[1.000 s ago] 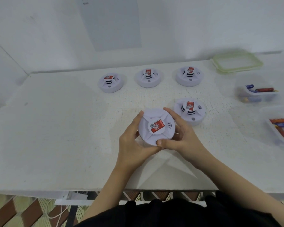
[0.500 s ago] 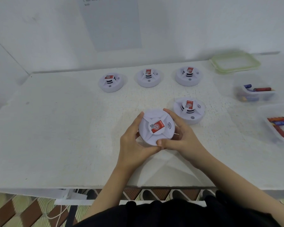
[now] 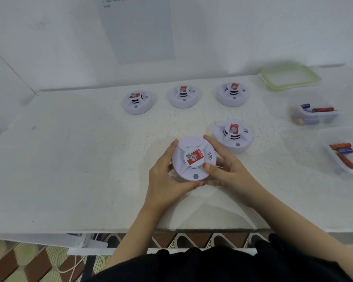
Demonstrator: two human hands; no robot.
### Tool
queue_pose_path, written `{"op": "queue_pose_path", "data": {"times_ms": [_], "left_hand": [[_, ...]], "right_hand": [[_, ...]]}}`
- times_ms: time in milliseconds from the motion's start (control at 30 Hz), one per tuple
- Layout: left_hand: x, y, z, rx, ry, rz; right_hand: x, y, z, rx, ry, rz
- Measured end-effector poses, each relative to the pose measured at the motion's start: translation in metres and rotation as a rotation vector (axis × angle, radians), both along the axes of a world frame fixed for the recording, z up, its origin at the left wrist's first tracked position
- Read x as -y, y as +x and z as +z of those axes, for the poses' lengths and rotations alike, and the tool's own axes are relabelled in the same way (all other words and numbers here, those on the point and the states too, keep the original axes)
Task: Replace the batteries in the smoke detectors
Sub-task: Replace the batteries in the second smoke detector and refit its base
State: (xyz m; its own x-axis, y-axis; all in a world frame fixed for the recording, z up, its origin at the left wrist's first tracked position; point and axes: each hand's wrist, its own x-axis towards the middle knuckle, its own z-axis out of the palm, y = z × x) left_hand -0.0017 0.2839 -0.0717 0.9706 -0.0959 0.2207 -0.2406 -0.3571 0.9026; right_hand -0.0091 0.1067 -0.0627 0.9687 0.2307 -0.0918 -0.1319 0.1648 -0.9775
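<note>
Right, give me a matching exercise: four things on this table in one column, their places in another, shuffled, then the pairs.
Things:
1. Smoke detector with red sticker facing up
2. Green-rimmed lid
3. Tub with loose batteries
4. Paper sheet

Places:
A. On the wall
B. Far right corner of the table
C. In the grip of both hands
D. Right edge, nearest the person

Pairs: 1-C, 2-B, 3-D, 4-A

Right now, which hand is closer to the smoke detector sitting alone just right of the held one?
Right. The right hand grips the held detector beside that smoke detector; the left hand is across the held one.
</note>
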Motion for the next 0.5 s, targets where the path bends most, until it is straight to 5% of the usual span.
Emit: {"op": "queue_pose_path", "data": {"times_ms": [500], "left_hand": [[0.0013,-0.0046,0.0046,0.019,-0.004,-0.013]], "right_hand": [[0.0005,-0.0025,0.0003,-0.011,-0.015,0.002]]}}
